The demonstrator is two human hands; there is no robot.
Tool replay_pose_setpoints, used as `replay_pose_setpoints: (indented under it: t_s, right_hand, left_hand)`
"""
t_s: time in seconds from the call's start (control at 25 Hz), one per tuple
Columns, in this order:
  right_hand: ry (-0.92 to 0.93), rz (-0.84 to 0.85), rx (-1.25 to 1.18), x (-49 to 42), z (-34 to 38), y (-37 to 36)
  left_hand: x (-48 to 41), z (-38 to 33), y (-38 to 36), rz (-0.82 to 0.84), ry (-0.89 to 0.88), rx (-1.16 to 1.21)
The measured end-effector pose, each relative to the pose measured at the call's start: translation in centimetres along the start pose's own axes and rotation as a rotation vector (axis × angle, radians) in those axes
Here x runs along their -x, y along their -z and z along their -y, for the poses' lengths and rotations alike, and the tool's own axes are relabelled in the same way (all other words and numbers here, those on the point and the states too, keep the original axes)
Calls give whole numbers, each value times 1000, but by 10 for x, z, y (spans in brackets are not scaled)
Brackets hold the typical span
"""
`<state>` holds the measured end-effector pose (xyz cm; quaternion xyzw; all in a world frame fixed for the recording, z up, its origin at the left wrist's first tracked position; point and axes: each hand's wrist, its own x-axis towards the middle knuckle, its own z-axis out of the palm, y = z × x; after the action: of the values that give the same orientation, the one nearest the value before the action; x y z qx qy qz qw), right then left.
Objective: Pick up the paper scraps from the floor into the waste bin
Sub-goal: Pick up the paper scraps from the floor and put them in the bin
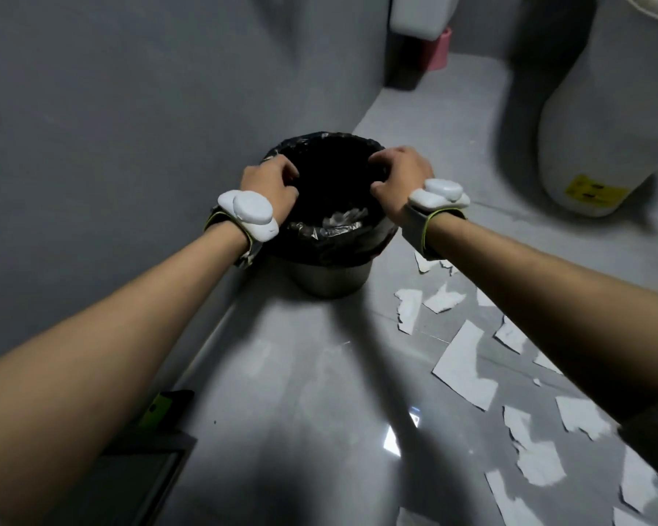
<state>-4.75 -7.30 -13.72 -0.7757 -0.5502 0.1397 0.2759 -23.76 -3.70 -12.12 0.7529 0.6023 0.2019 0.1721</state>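
1. Nearest me, my left forearm (pixel 111 336) and right forearm (pixel 555 282) reach forward, each strapped with a white wrist tracker (pixel 249 214).
2. My left hand (pixel 272 180) and right hand (pixel 401 172) curl their fingers over opposite sides of the waste bin (pixel 331 275), clutching the rim and its black liner (pixel 342 241).
3. The paper scraps (pixel 464 366) lie flat on the floor (pixel 281 373) to the right of the bin, mostly under my right forearm. The largest runs lengthwise away from me.
4. Inside the bin, pale crumpled pieces (pixel 344 218) sit low against the liner.
5. A big white drum (pixel 604 146) stands at the far right.
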Motion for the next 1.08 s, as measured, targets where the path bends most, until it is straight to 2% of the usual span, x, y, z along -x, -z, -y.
replay_pose_setpoints:
  t_s: [0.04, 0.12, 0.2, 0.24, 0.32, 0.44, 0.56, 0.76, 0.84, 0.92, 1.0, 1.08]
  right_hand:
    - [-73, -42, 39, 1, -6, -1]
    - [-322, 69, -54, 8, -10, -2]
    - [-504, 251, -456, 11, -7, -8]
    - [-546, 274, -602, 10, -7, -10]
    - [-550, 289, -623, 12, -6, -8]
    - [-391, 436, -451, 17, -13, 3]
    - [-354, 527, -370, 39, -16, 14]
    - [-433, 613, -407, 89, -15, 16]
    - [-449, 699, -434, 96, -15, 21]
    - [-515, 740, -565, 99, -19, 26]
    - [-577, 691, -619, 102, -29, 29]
    - [-670, 656, -644, 121, -47, 22]
  left_hand:
    - [1, 0, -1, 34, -8, -18]
    - [5, -2, 0, 57, -4, -27]
    - [7, -2, 2, 59, 11, 2]
    - [6, -3, 3, 58, 15, 16]
    - [8, -10, 5, 78, 17, 32]
    - [8, -25, 12, 94, 12, 103]
    - [11, -46, 19, 141, -29, 53]
    - [19, -81, 31, 226, -93, -127]
    - [25, -89, 33, 271, -67, -126]
    - [36, -92, 33, 268, -26, -90]
    - [46, -101, 27, 280, -9, -43]
    - [57, -118, 10, 391, -30, -1]
